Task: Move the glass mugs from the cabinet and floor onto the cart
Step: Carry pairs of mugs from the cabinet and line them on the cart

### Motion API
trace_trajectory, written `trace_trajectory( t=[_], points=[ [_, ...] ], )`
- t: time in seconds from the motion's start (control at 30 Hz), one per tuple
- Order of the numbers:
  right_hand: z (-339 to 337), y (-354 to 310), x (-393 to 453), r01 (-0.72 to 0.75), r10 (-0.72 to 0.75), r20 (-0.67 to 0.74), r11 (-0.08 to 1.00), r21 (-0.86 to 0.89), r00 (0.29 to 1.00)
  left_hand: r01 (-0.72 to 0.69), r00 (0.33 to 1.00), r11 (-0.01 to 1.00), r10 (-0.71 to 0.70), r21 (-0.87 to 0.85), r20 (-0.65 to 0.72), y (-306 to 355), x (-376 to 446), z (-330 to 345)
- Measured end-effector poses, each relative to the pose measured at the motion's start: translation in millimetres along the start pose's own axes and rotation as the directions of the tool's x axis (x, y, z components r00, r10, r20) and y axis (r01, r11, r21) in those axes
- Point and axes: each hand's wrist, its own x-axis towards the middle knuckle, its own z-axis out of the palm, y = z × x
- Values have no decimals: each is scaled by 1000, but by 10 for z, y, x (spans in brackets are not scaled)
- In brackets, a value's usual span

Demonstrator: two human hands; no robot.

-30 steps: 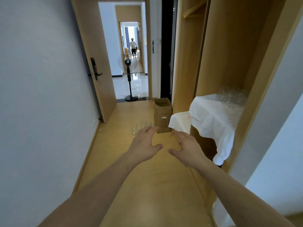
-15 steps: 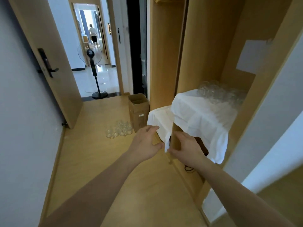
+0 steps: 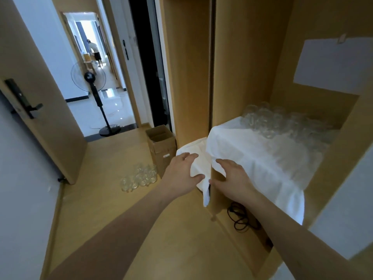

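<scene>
Beyond the right hand (image 3: 234, 178), many glass mugs (image 3: 282, 124) stand in the cabinet (image 3: 242, 67); left of the left hand (image 3: 181, 172), the floor mugs (image 3: 139, 177) wait. Both hands are relaxed, holding nothing. No cart is visible; nothing looks moved yet.

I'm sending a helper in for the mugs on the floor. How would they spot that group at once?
Start at the open wooden door on the left and look along the wooden floor toward the cabinet. Just left of the open cardboard box stands a small cluster of glass mugs. Unlike the mugs on the cabinet's white cloth, these stand on bare floor.
</scene>
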Motion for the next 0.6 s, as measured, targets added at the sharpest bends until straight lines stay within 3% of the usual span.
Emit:
trace_trajectory(
  t=[0.17, 0.6],
  points=[
    [-138, 246, 714, -60, 63, -57, 997, 55, 996, -85, 996, 996, 85, 13, 8, 153, 777, 18],
    [-227, 798, 1769, -194, 193, -148, 981, 4, 970, -232, 964, 968, 242, -100, 108, 85, 2301, 438]
  ],
)
